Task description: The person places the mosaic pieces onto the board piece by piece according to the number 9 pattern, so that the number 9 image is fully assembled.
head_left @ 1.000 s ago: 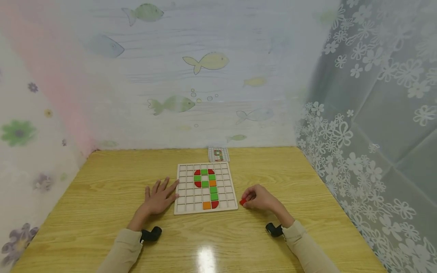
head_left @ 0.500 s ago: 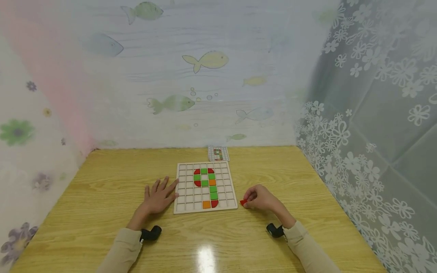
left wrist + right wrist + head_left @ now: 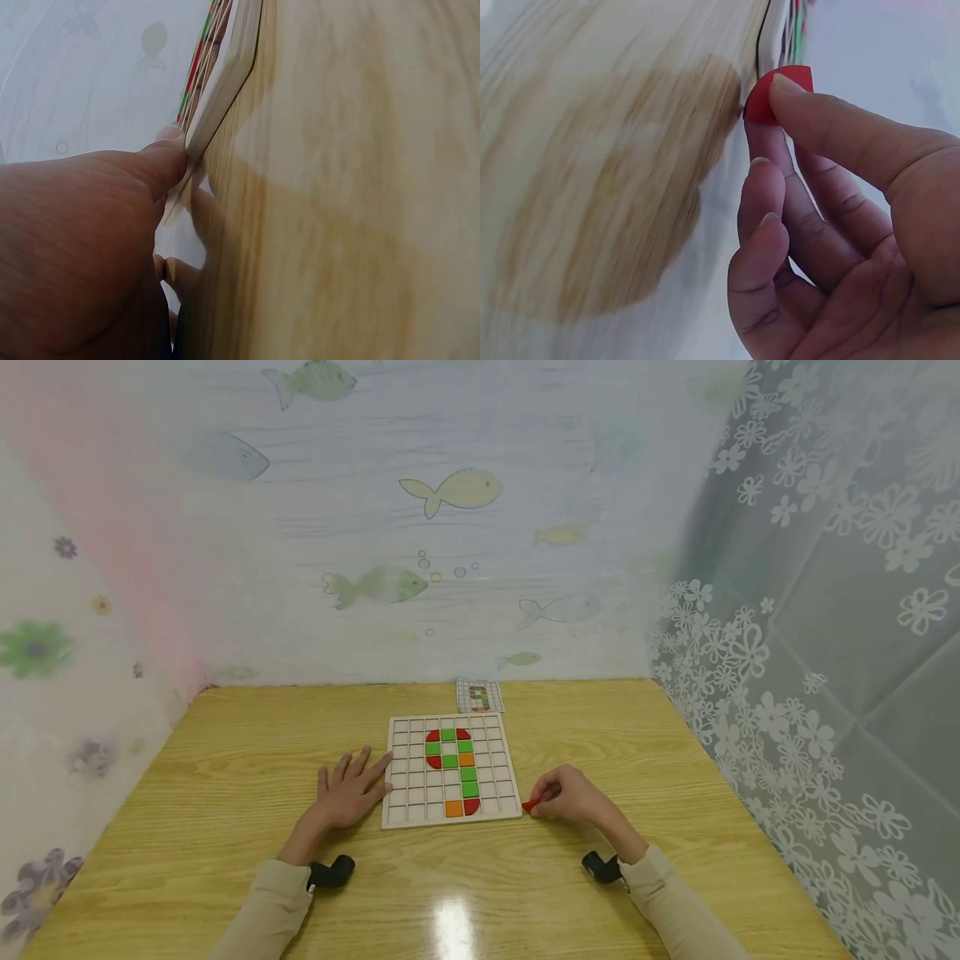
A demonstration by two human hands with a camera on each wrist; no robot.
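Note:
A pale square grid board [image 3: 411, 793] lies on the table, with red, green and orange tiles set in it in the shape of a 9. My left hand [image 3: 348, 795] lies flat and spread at the board's left side, its thumb and a finger touching the edge. In the left wrist view the thumb [image 3: 166, 154] presses against the board's side. Just off the board's lower right corner, my right hand [image 3: 572, 795] pinches a red rounded-corner tile [image 3: 760, 105] between thumb and fingers. The other fingers of that hand curl loosely, seen in the right wrist view.
Behind the board a small printed card [image 3: 480, 697] shows a similar 9 on a grid. A painted wall [image 3: 480, 610] closes off the wooden table [image 3: 300, 710] at the back. Black wrist cameras [image 3: 333, 872] sit on both wrists.
The red tile has turned between my right fingers and shifted slightly left, towards the board's corner. My left hand and the board have stayed put.

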